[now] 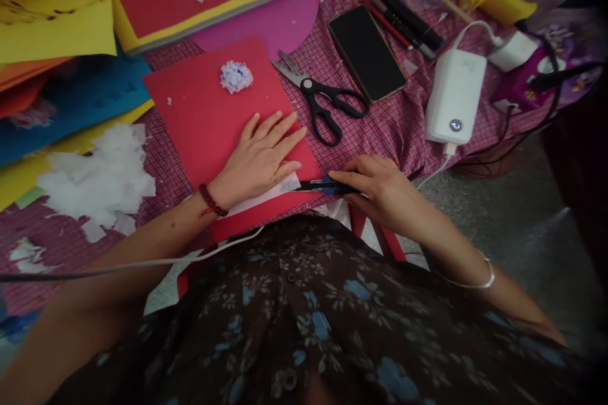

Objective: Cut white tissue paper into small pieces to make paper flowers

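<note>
On the checked tablecloth [389, 133] lies a red sheet [204, 120]. The left hand [259, 155] rests flat over its near part, fingers spread; the right hand [375, 183], farther right, is curled in a grip. White paper [266, 195] shows beneath the left palm, beside the gripped utility knife [327, 185].

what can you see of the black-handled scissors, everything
The scissors have silvery, metal-looking blades, a round pivot and two black, plastic-looking handle loops. They lie slightly open on the checked cloth, between the red sheet and the phone, blades toward the upper left, tips by the sheet's edge. Neither the left hand nor the right hand touches them.
</note>
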